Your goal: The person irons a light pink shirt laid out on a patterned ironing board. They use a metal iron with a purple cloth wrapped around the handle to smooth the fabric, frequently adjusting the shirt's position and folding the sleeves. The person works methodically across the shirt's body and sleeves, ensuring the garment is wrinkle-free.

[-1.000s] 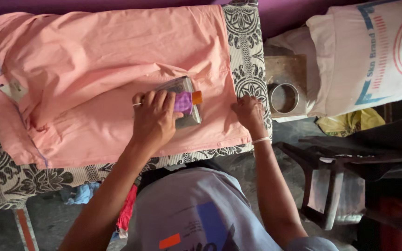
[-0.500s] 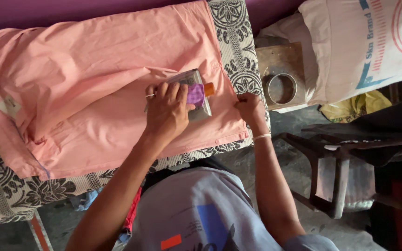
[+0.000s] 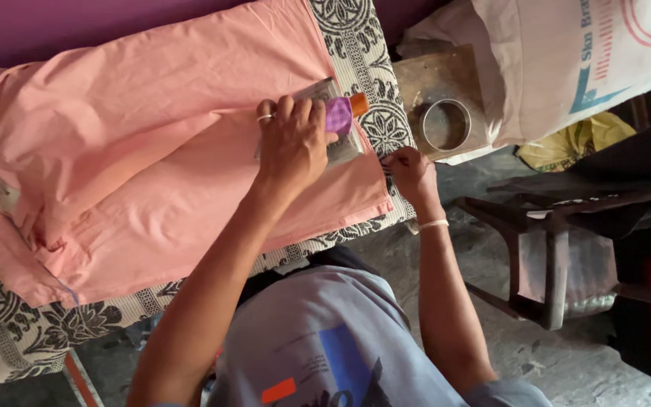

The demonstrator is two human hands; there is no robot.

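Iron (image 3: 337,124) pushed rightward to pink garment (image 3: 152,151) edge.

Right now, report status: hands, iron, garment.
Left hand gripping iron on pink garment. Right hand pinning garment's edge. Metal ring beside board, apart.

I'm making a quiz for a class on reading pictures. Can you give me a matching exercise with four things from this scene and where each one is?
Things:
1. iron
2. left hand
3. right hand
4. metal ring

Places:
A. on the wooden board beside the white sack
B. on the pink garment, near its right edge
C. gripping the iron's handle from above
D. at the garment's right hem, by the patterned cloth

Pairs: 1-B, 2-C, 3-D, 4-A
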